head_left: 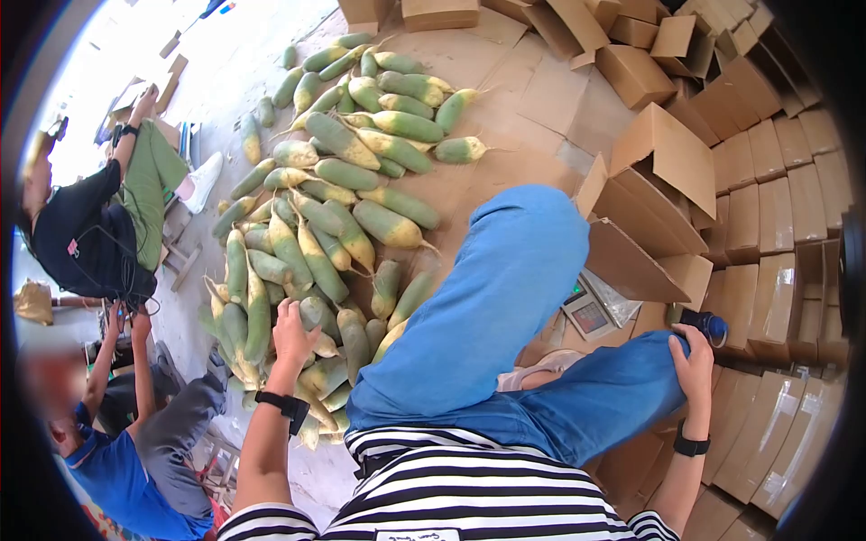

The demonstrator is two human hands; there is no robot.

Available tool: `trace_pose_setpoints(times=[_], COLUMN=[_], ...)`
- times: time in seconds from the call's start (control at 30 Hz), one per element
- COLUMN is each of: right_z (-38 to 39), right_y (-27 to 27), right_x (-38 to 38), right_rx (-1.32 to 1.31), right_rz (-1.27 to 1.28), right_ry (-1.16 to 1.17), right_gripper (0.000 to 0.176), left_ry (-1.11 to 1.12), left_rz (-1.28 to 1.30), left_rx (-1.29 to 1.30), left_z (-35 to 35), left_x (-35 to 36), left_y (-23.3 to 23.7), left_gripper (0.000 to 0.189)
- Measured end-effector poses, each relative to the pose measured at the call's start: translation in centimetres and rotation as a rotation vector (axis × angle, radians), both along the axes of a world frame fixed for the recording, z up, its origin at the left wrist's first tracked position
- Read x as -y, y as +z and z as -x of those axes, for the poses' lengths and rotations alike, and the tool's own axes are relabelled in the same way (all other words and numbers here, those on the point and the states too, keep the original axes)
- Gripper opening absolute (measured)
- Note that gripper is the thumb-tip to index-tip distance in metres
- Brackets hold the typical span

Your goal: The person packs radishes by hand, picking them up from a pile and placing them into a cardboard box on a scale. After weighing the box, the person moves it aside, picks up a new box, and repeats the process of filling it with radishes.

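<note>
A large heap of green radishes (325, 212) with pale yellowish ends and thin roots spreads over the floor on my left. My left hand (293, 335) is low over the near side of the heap, thumb and fingers apart, its fingertips right at a green radish (318, 316). My right hand (693, 365) lies on my bent knee in blue jeans, fingers spread, holding nothing. Each of my wrists has a black band.
An opened cardboard box (645, 225) stands right of my knee, beside a digital scale (588, 316). Stacked cartons (767, 243) line the right side. A dark blue-topped object (713, 326) is near my right hand. Two people sit at left, one in black (81, 221), one in blue (135, 478).
</note>
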State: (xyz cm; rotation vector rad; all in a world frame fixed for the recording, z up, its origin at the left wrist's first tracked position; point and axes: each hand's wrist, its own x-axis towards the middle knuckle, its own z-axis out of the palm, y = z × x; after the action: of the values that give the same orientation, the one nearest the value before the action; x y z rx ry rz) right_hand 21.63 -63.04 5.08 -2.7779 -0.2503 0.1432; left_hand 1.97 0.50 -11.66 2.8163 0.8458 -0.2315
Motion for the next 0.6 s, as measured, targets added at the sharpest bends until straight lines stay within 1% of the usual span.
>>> trace_pose_setpoints(times=[0.03,0.1,0.13,0.17,0.2,0.23,0.27,0.37,0.4,0.43,0.5,0.53,0.57,0.6], right_z=[0.1,0.0,0.0,0.0,0.0,-0.1,-0.3,-0.4,-0.1,-0.1,0.0,0.0,-0.3,-0.9], right_y=[0.0,-0.1,-0.3,-0.6,-0.3,0.3,1.5,7.7,9.9,11.4,13.5,13.6,13.2,12.5], right_x=[0.2,0.4,0.5,0.7,0.1,-1.0,-2.4,-9.6,-11.8,-13.6,-16.6,-17.9,-18.6,-18.2], right_rx=[0.002,0.012,0.047,0.067,0.101,0.101,0.16,0.327,0.371,0.439,0.455,0.475,0.474,0.467], right_rz=[0.002,0.015,0.005,0.023,0.028,-0.035,-0.05,-0.169,-0.229,-0.316,-0.469,-0.523,-0.621,-0.629], right_ry=[-0.007,0.0,0.01,0.026,0.03,0.033,0.108,0.3,0.354,0.452,0.588,0.621,0.627,0.627], right_gripper=[0.025,0.025,0.026,0.025,0.024,0.022,0.023,0.034,0.042,0.054,0.084,0.091,0.089,0.086], left_ry=[0.009,-0.183,-0.159,-0.136,-0.153,-0.167,-0.229,-0.392,-0.519,-0.65,-0.814,-0.833,-0.874,-0.907], left_rz=[0.075,0.072,0.176,0.283,0.328,0.372,0.481,0.878,1.008,1.139,1.328,1.334,1.243,1.151], left_rx=[0.122,0.362,0.424,0.482,0.556,0.629,0.743,1.035,1.125,1.21,1.152,1.153,1.077,1.001], left_z=[-1.2,-4.3,-6.3,-8.3,-10.0,-11.5,-12.7,-14.7,-15.4,-16.0,-16.9,-17.1,-17.3,-17.5], left_x=[0.7,1.8,3.0,4.6,6.5,8.4,9.9,15.5,17.1,18.7,21.9,23.6,25.2,26.2], left_y=[1.2,3.7,5.9,8.9,12.0,15.2,18.2,26.0,27.3,28.2,29.0,29.3,29.3,29.2], left_gripper=[0.069,0.068,0.068,0.067,0.067,0.066,0.067,0.075,0.079,0.083,0.086,0.086,0.088,0.09])
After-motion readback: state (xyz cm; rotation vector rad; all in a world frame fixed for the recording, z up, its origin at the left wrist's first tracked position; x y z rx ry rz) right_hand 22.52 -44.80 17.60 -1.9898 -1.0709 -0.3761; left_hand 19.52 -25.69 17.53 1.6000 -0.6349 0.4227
